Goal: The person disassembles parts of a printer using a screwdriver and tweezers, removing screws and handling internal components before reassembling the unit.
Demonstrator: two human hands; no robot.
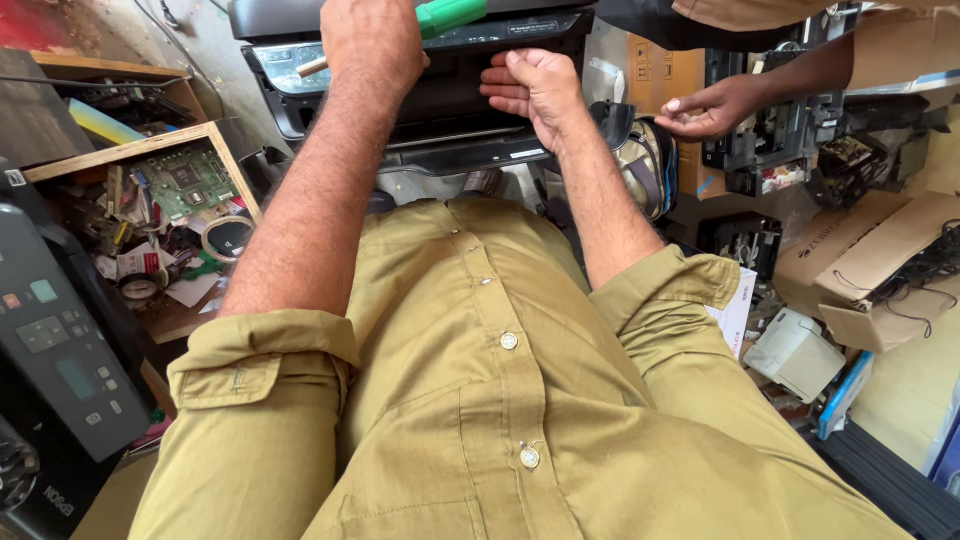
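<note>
A black printer (pixel 440 100) sits just beyond the person's lap, the landmark here. Left of it, a wooden box (pixel 215 140) holds a green circuit board (pixel 185 180) and scraps. Right of it, cardboard boxes (pixel 880 260) lie well apart. The left hand (pixel 372 45) rests on the printer's top, closed around a green-handled screwdriver (pixel 445 15). The right hand (pixel 535 90) presses against the printer's front edge, fingers curled and gripping it. A co-worker's hand (pixel 710 108) hovers right of the printer, loosely open.
</note>
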